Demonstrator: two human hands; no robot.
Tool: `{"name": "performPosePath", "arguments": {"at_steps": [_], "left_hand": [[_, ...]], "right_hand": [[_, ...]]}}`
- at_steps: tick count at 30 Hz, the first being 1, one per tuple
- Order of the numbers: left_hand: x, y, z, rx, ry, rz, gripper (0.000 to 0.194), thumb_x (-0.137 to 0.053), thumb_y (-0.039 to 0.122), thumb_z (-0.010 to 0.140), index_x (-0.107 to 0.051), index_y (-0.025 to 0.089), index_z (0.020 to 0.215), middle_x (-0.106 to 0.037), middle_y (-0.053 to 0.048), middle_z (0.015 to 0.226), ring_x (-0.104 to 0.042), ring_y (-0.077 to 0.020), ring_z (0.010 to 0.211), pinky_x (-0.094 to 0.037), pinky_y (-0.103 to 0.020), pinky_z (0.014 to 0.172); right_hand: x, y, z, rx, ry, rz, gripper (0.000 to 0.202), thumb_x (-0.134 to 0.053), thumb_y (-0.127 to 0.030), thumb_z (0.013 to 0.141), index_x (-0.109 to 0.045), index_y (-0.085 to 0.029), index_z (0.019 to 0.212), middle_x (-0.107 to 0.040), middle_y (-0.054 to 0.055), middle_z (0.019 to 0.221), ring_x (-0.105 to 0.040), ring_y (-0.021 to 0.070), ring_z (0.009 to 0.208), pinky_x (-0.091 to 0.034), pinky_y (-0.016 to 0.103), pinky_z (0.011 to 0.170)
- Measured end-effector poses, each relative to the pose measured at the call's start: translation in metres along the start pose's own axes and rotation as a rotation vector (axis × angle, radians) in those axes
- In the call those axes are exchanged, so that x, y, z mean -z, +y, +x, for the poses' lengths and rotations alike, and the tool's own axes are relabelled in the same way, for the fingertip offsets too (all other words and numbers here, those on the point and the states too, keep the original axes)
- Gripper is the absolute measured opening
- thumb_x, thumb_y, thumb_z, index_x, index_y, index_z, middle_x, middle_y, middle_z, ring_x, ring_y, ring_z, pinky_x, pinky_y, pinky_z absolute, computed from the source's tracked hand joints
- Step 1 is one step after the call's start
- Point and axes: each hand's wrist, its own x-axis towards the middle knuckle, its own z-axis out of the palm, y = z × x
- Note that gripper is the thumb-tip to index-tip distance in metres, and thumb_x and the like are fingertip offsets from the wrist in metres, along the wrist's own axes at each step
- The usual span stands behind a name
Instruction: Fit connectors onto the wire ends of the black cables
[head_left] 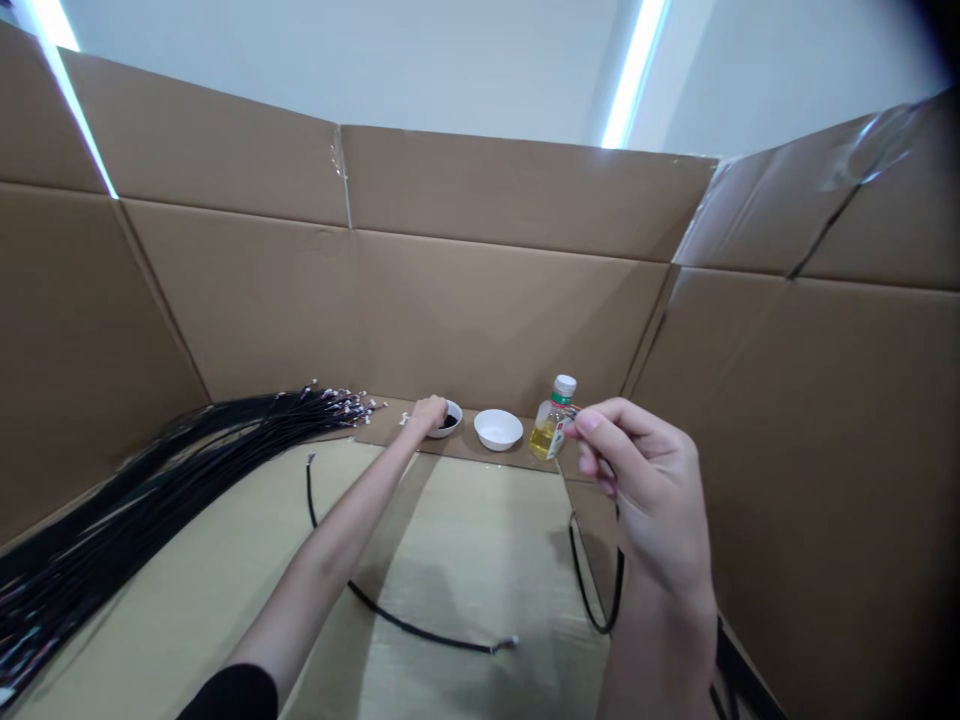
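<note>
My left hand (430,412) reaches far forward to a white bowl (455,417) that has small black pieces in it. Its fingertips are at the bowl's left side, closed, and what they hold is hidden. Raised at the right, my right hand (637,465) pinches the wire end of a black cable (616,590), which hangs in a loop below the hand. A second white bowl (498,430) stands between the first bowl and a bottle (551,425) of yellow liquid with a white cap.
A thick bundle of black cables (187,470) with white connectors lies along the left. Another black cable (420,632) crosses the pale board (480,530) under my left forearm. Cardboard walls (510,310) enclose the back and sides.
</note>
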Motion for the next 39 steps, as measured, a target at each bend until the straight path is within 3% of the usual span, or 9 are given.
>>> {"name": "performPosePath", "arguments": {"at_steps": [8,15,19,23,26,29,32,34,39], "left_hand": [[-0.007,-0.009,0.003,0.011,0.058,0.023,0.036,-0.070,0.036,0.102,-0.065,0.016,0.132,-0.067,-0.012,0.131,-0.069,-0.0271,0.115,-0.061,-0.046,0.097],[0.000,-0.019,-0.024,-0.051,0.189,-0.198,0.033,-0.069,0.036,0.103,-0.066,0.016,0.129,-0.068,-0.011,0.129,-0.069,-0.0259,0.112,-0.061,-0.046,0.096],[0.016,-0.013,-0.047,-0.128,0.331,-0.377,0.031,-0.068,0.037,0.104,-0.067,0.015,0.127,-0.069,-0.011,0.126,-0.070,-0.0251,0.110,-0.061,-0.047,0.096],[0.048,0.004,-0.093,-0.307,0.510,-0.601,0.032,-0.065,0.035,0.106,-0.066,0.013,0.130,-0.073,-0.011,0.122,-0.073,-0.0250,0.111,-0.061,-0.048,0.100],[0.071,0.016,-0.154,-0.490,0.558,-0.737,0.036,-0.067,0.037,0.104,-0.066,0.013,0.132,-0.079,-0.011,0.110,-0.078,-0.0224,0.105,-0.064,-0.036,0.094],[0.088,0.024,-0.223,-0.666,0.574,-0.785,0.033,-0.081,0.041,0.094,-0.076,0.022,0.121,-0.083,-0.004,0.100,-0.080,-0.0183,0.090,-0.065,-0.026,0.084],[0.096,0.027,-0.274,-0.915,0.783,-0.612,0.024,-0.082,0.016,0.093,-0.079,0.025,0.115,-0.083,0.000,0.104,-0.078,-0.0118,0.091,-0.060,-0.019,0.087],[0.095,0.028,-0.292,-0.964,0.872,-0.515,0.030,-0.078,0.004,0.093,-0.078,0.023,0.116,-0.082,0.000,0.104,-0.076,-0.0095,0.091,-0.058,-0.017,0.086],[0.088,0.026,-0.303,-0.934,0.867,-0.484,0.030,-0.073,-0.001,0.094,-0.076,0.019,0.117,-0.081,-0.002,0.106,-0.076,-0.0106,0.096,-0.059,-0.018,0.090]], "right_hand": [[-0.009,0.003,0.003,-0.044,-0.089,0.072,0.023,-0.072,-0.032,0.097,-0.077,-0.017,0.079,-0.060,-0.003,0.057,-0.036,0.0046,0.048,-0.023,0.018,0.044],[-0.015,0.003,0.004,-0.053,-0.131,0.026,0.026,-0.073,-0.034,0.095,-0.075,-0.015,0.076,-0.059,-0.002,0.054,-0.037,0.0062,0.047,-0.023,0.020,0.043],[-0.019,0.007,0.003,-0.056,-0.159,0.034,0.027,-0.073,-0.036,0.096,-0.076,-0.016,0.079,-0.059,-0.002,0.055,-0.037,0.0070,0.047,-0.022,0.021,0.044],[-0.027,0.005,0.000,-0.046,-0.210,0.040,0.027,-0.074,-0.037,0.098,-0.077,-0.017,0.080,-0.057,-0.004,0.055,-0.038,0.0064,0.049,-0.023,0.022,0.047],[-0.036,-0.001,-0.005,-0.045,-0.267,0.031,0.026,-0.072,-0.034,0.099,-0.076,-0.017,0.080,-0.057,-0.004,0.056,-0.039,0.0058,0.050,-0.026,0.022,0.048],[-0.045,-0.007,-0.010,-0.035,-0.324,0.010,0.026,-0.070,-0.031,0.100,-0.075,-0.016,0.079,-0.057,-0.005,0.056,-0.040,0.0060,0.051,-0.027,0.022,0.050],[-0.053,-0.010,-0.015,-0.048,-0.378,-0.005,0.027,-0.068,-0.030,0.100,-0.073,-0.017,0.077,-0.057,-0.004,0.056,-0.040,0.0070,0.053,-0.029,0.022,0.051],[-0.056,-0.012,-0.018,-0.080,-0.408,-0.007,0.027,-0.068,-0.031,0.100,-0.072,-0.017,0.077,-0.057,-0.004,0.057,-0.041,0.0079,0.054,-0.029,0.022,0.051],[-0.063,-0.015,-0.027,-0.120,-0.447,-0.027,0.036,-0.068,-0.036,0.100,-0.066,-0.017,0.069,-0.054,-0.003,0.058,-0.038,0.0092,0.055,-0.026,0.024,0.050]]}}
